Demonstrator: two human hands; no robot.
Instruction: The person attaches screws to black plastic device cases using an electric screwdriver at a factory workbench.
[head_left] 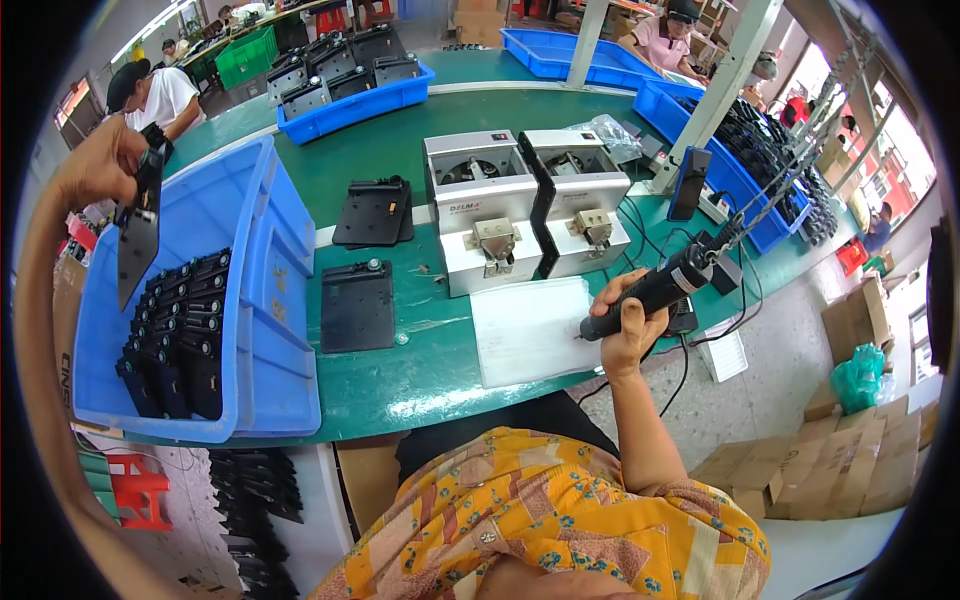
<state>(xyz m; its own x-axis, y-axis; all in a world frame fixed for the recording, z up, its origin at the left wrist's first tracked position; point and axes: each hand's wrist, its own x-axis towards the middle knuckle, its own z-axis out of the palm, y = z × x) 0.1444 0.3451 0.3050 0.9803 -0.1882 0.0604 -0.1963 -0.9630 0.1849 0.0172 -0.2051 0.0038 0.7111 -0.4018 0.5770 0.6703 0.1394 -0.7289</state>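
My left hand [97, 168] is raised above the far left edge of a blue plastic crate [270, 290], closed on a flat black plate with a cylindrical end [138, 240]. Inside the crate stand several similar black parts [180, 320] in rows. My right hand [632, 330] grips a black electric screwdriver [655, 293] hung on a coiled cord. Its tip is over a white sheet [530, 330] on the green table [420, 375]. Between crate and sheet lies a single black plate [357, 308], with stacked black plates [372, 213] behind it.
Two silver screw feeder machines [480, 215] stand side by side at the table's middle. A phone [689, 184] leans near a metal post. Blue trays [355, 103] of black parts sit farther back and right. Co-workers [165, 100] sit beyond. Cardboard boxes [830, 450] line the floor at right.
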